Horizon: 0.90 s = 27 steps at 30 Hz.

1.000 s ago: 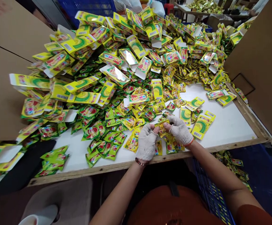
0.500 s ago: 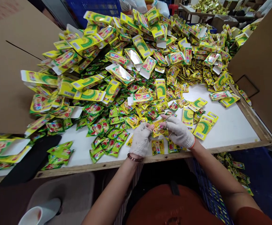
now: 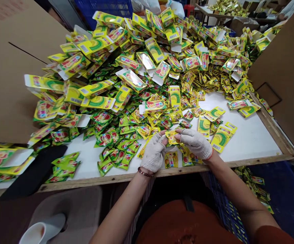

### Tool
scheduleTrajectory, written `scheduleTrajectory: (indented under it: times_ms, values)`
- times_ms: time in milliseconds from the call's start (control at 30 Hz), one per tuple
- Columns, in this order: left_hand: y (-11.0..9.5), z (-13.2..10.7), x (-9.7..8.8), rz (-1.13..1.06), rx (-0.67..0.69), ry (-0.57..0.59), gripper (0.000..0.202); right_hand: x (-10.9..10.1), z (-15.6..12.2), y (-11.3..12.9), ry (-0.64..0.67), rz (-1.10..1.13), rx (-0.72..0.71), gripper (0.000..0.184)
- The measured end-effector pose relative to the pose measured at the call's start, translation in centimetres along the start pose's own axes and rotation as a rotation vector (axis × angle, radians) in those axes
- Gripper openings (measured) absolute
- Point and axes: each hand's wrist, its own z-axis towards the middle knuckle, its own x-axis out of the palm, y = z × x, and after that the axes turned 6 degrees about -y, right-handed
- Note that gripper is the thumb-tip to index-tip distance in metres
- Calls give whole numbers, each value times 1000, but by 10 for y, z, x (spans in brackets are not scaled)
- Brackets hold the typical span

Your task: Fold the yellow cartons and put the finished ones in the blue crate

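Between my gloved hands, just above the near edge of the white table, is a yellow candy sachet [image 3: 171, 137]. My left hand [image 3: 154, 151], in a white fingerless glove, pinches its left side. My right hand [image 3: 194, 142], gloved alike, grips the right side with thumb and fingers. Another yellow sachet [image 3: 171, 159] lies flat on the table below them, beside green sachets [image 3: 187, 160] partly under my right hand. Left of my hands are rows of green watermelon sachets [image 3: 120, 154]. Flat yellow boxes [image 3: 220, 138] lie right of my right hand.
A high heap of yellow boxes and sachets [image 3: 136, 64] covers the table's back. Brown cartons [image 3: 12, 74] stand at both sides. Below left, a white cup [image 3: 45, 230] sits on a stool [image 3: 83, 206]. A blue crate [image 3: 286, 193] holds sachets at lower right.
My left hand has turned and its fingers have shifted up along the yellow sachet's left side. The sachet shows more of its face. The view has shifted slightly.
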Motion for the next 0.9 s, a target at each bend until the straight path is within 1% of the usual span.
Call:
scheduleTrajectory:
  times_ms: [67, 133, 167, 200, 233, 300, 333, 400, 633, 733, 800, 867, 900]
  values:
    - [1, 2, -1, 22, 15, -55, 56, -1, -1, 3, -102, 35, 92, 31]
    - [2, 3, -4, 78, 51, -123, 54, -4, 0, 6, -239, 77, 249, 27]
    - [3, 4, -5, 111, 74, -146, 53, -6, 0, 8, -287, 106, 338, 25]
    - [4, 5, -6, 142, 100, -159, 53, -8, 1, 9, -306, 140, 417, 24]
    - [5, 5, -7, 170, 126, -163, 52, -10, 2, 10, -295, 174, 478, 26]
    - [6, 5, -8, 216, 167, -156, 52, -13, 4, 12, -224, 230, 540, 31]
    - [7, 5, -8, 232, 181, -152, 52, -13, 4, 12, -191, 245, 549, 32]
    - [7, 5, -8, 243, 191, -144, 51, -14, 5, 12, -164, 251, 548, 34]
    - [6, 5, -9, 217, 171, -182, 52, -15, 4, 10, -157, 220, 568, 33]
    - [4, 3, -7, 161, 128, -141, 56, -14, 5, 13, -178, 170, 538, 30]
    - [5, 0, -5, 152, 116, -98, 59, -11, 6, 16, -249, 86, 497, 23]
    - [8, -1, -3, 174, 114, -31, 59, -6, 6, 18, -306, -18, 411, 18]
    - [11, -2, -3, 202, 110, 12, 56, -3, 5, 19, -302, -60, 353, 15]
